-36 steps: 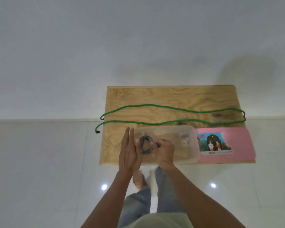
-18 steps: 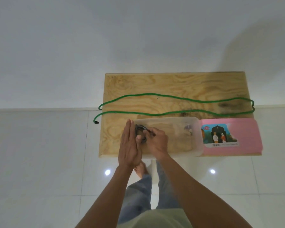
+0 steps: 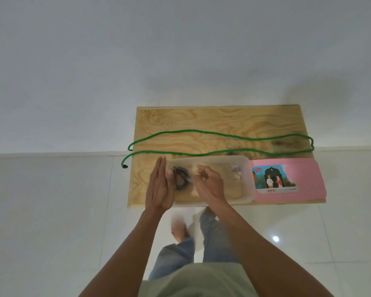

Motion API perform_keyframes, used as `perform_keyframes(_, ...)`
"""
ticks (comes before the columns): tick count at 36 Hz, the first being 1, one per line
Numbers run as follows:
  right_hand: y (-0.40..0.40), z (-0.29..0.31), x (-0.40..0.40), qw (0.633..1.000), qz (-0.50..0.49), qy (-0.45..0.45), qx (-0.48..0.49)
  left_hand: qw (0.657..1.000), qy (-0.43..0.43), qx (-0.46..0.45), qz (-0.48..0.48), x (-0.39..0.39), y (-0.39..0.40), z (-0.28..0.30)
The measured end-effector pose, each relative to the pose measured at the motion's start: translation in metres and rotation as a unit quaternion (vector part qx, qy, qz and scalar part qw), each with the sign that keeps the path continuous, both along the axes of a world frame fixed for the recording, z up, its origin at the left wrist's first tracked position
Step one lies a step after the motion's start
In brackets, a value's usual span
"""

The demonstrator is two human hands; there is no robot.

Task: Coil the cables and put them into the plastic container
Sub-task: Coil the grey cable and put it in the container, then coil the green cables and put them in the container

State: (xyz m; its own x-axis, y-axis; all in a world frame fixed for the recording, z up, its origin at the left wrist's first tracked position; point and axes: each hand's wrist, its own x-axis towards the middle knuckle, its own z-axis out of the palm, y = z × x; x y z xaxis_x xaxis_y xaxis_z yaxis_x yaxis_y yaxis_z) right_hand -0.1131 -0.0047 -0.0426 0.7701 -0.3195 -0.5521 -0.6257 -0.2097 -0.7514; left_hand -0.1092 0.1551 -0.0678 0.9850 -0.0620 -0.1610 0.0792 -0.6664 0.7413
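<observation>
- Dark coiled cable (image 3: pixel 181 177): held over the left end of the plastic container (image 3: pixel 245 183) on the table (image 3: pixel 201 123).
- Left hand (image 3: pixel 160 187): fingers straight, together, thumb against the coil.
- Right hand (image 3: pixel 209 183): fingers loosely curled, empty.
- Step: depositing the coil.
- Next: coil the green cable (image 3: pixel 201 153), which lies uncoiled behind the container.

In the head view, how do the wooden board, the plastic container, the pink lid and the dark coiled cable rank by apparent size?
1. wooden board
2. plastic container
3. pink lid, not much smaller than the container
4. dark coiled cable
</observation>
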Motion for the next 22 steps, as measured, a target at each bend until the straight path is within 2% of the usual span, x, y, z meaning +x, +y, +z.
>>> perform_keyframes(10,-0.023,0.02,0.016,0.994,0.005,-0.081,-0.073,0.999,-0.008,0.025,0.018,0.039,0.011,0.026)
perform_keyframes(16,-0.044,0.027,0.055,0.986,0.025,-0.116,-0.114,0.998,-0.018,0.052,-0.012,0.08,-0.003,0.037)
perform_keyframes(22,-0.076,0.021,0.099,0.979,0.058,-0.096,-0.168,0.991,0.016,0.122,-0.044,0.129,-0.018,0.035)
